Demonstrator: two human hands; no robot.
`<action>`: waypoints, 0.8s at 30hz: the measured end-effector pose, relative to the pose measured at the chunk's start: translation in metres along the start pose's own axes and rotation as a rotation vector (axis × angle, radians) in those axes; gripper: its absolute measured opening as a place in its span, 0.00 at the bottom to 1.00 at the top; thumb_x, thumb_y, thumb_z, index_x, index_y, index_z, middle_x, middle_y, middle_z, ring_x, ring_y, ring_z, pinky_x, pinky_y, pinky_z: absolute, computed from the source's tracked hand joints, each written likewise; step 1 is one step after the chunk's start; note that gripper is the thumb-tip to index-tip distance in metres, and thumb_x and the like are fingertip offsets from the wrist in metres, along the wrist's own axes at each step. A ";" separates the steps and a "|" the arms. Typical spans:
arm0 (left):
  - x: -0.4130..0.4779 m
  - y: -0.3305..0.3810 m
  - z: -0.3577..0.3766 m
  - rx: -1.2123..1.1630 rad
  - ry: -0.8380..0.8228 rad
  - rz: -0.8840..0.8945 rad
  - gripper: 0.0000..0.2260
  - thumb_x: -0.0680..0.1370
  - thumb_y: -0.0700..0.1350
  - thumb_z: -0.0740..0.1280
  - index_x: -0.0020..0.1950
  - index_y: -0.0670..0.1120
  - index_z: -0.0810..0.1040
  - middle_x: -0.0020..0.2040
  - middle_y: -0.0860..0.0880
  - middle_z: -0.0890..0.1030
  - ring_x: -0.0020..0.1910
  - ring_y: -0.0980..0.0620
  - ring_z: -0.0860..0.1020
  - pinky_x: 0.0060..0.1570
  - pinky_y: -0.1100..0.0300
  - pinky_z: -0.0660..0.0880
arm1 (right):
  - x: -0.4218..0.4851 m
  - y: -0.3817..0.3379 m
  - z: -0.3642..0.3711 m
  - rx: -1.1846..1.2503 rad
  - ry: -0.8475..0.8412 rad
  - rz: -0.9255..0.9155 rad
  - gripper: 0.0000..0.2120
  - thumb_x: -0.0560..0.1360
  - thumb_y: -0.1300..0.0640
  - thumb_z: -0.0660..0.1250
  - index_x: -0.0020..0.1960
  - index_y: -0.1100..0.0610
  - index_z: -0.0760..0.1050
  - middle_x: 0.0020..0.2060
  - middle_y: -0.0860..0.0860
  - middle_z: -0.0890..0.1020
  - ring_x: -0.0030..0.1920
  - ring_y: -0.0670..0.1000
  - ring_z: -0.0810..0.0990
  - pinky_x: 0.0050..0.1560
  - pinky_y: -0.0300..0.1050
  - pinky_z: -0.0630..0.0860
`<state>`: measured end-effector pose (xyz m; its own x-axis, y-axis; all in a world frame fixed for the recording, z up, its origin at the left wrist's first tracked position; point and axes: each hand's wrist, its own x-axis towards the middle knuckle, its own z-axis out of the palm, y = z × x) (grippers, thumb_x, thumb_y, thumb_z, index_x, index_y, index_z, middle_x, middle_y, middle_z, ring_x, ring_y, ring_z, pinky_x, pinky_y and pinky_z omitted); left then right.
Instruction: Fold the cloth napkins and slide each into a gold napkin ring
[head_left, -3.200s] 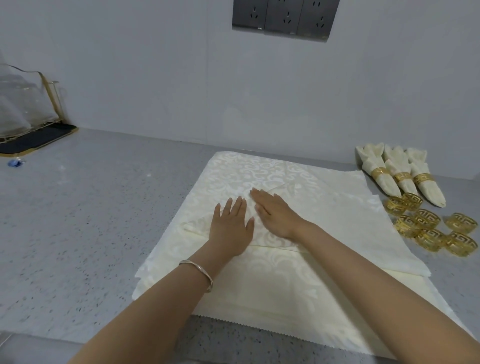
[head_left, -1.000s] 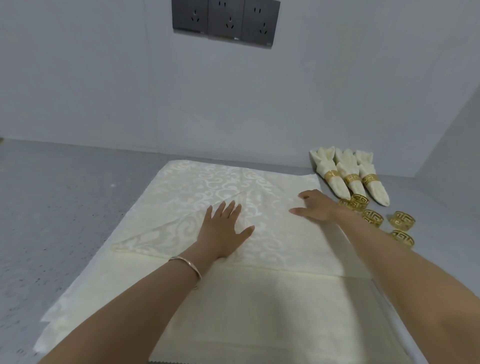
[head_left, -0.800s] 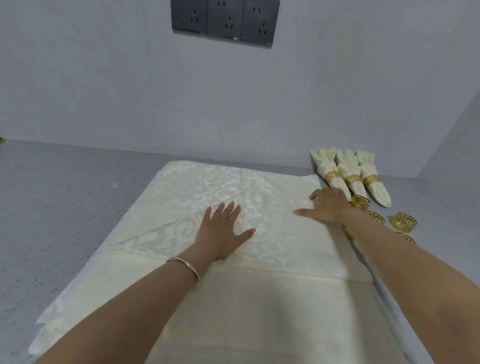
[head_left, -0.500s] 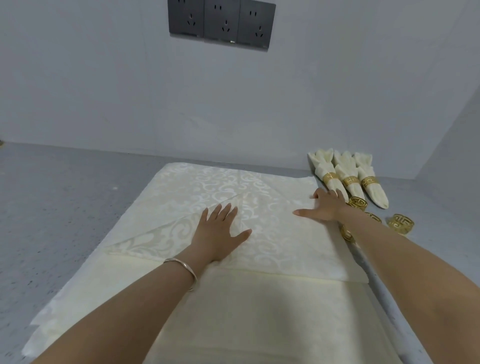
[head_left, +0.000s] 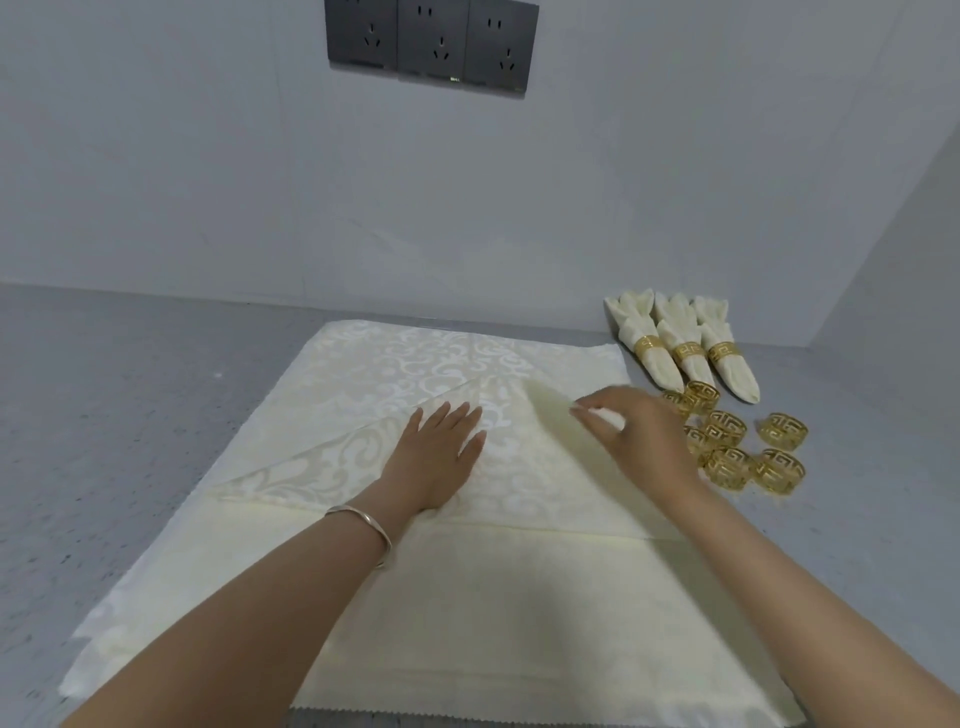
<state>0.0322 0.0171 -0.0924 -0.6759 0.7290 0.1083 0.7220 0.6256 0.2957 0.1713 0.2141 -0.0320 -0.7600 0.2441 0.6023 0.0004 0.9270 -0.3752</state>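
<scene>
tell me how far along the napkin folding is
Done: three ringed napkins at back right. In hand: left hand presses the top napkin flat while right hand folds its right corner over. Left: ringing it, plus the flat napkins beneath and loose gold rings.

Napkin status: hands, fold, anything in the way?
Left hand flat on napkin, pinning it. Right hand pinches its right corner, flap lifted toward centre. Loose rings beside right wrist, clear of the fold.
</scene>
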 end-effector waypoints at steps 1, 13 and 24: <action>-0.001 0.000 -0.001 -0.020 0.005 0.009 0.23 0.84 0.54 0.44 0.78 0.52 0.51 0.79 0.53 0.53 0.77 0.54 0.48 0.75 0.53 0.40 | -0.013 -0.014 0.008 0.011 -0.016 -0.039 0.06 0.74 0.51 0.70 0.45 0.52 0.84 0.43 0.45 0.85 0.45 0.45 0.80 0.46 0.42 0.74; -0.004 -0.002 -0.002 -0.092 -0.030 0.071 0.22 0.84 0.53 0.43 0.78 0.54 0.49 0.79 0.54 0.52 0.77 0.55 0.48 0.75 0.53 0.41 | -0.067 -0.070 0.054 -0.128 -0.152 -0.252 0.18 0.79 0.44 0.54 0.44 0.47 0.81 0.41 0.40 0.84 0.43 0.42 0.82 0.31 0.39 0.77; 0.000 -0.003 -0.001 0.021 -0.087 0.081 0.27 0.82 0.60 0.47 0.79 0.52 0.49 0.79 0.56 0.49 0.77 0.56 0.44 0.75 0.52 0.38 | -0.062 -0.074 0.051 -0.041 -0.148 -0.014 0.15 0.81 0.48 0.55 0.47 0.48 0.79 0.45 0.42 0.83 0.50 0.44 0.79 0.45 0.38 0.73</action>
<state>0.0300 0.0149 -0.0923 -0.6002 0.7984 0.0479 0.7776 0.5684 0.2688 0.1854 0.1162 -0.0773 -0.8478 0.1890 0.4955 0.0131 0.9415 -0.3368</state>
